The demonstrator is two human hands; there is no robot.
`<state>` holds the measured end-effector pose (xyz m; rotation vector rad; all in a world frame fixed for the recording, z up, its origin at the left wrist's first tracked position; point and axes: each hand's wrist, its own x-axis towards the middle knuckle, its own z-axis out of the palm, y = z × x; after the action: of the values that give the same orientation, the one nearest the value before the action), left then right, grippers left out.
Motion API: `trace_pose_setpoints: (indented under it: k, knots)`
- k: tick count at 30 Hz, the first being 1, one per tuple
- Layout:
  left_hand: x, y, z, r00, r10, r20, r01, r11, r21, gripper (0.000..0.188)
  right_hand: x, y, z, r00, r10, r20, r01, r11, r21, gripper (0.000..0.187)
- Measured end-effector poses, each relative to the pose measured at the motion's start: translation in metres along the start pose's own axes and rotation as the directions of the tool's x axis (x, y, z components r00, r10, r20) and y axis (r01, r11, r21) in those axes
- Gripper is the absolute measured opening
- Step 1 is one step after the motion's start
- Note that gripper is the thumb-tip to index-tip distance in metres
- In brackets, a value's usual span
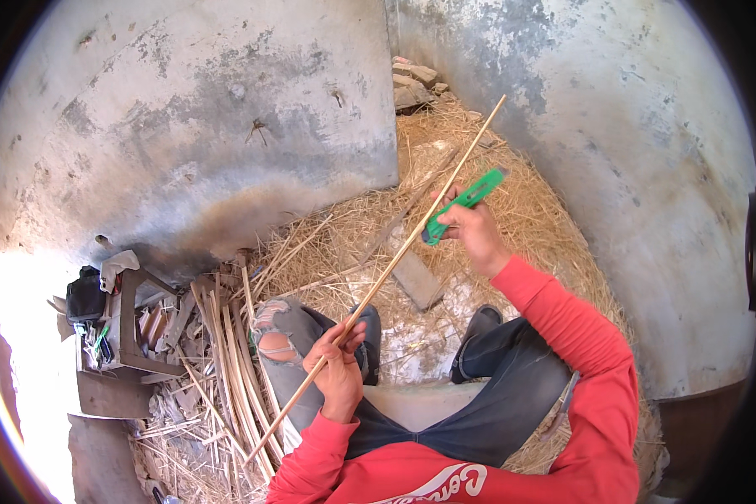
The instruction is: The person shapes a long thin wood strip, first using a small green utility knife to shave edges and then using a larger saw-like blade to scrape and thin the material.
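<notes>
A long, thin, pale wooden stick (405, 245) slants across my lap, its far end up at the right and its near end beside my left hip. My left hand (338, 370) is closed round its lower part, above my knee with the torn jeans. Farther out, my right hand (475, 231) grips a green box cutter (476, 191), which points up and to the right. The cutter lies close beside the stick's upper half; I cannot tell whether its blade touches the wood.
Straw and shavings (529, 202) cover the ground in front. Several long split sticks (235, 370) lean at my left, near a wooden stand (130, 311) with a black bag (86, 296). A brick (416, 281) lies between my feet. Grey walls (227, 101) rise ahead and to the right.
</notes>
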<state>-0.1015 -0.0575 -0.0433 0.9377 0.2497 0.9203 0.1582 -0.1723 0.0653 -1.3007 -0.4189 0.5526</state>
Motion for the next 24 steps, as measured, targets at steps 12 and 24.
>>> trace_pose_setpoints:
  k: [12,24]
  knots:
    - [-0.012,-0.018,0.022,0.912,-0.41,-0.02,0.393,0.886,-0.248,0.062,0.018,0.0,-0.029,0.997,-0.075,-0.001,0.073,0.968,0.239,0.017]
    - [0.026,0.112,0.068,0.686,-0.239,0.687,-0.368,0.701,0.611,0.047,0.003,0.005,-0.034,0.98,-0.043,0.192,-0.005,0.97,0.244,0.016]
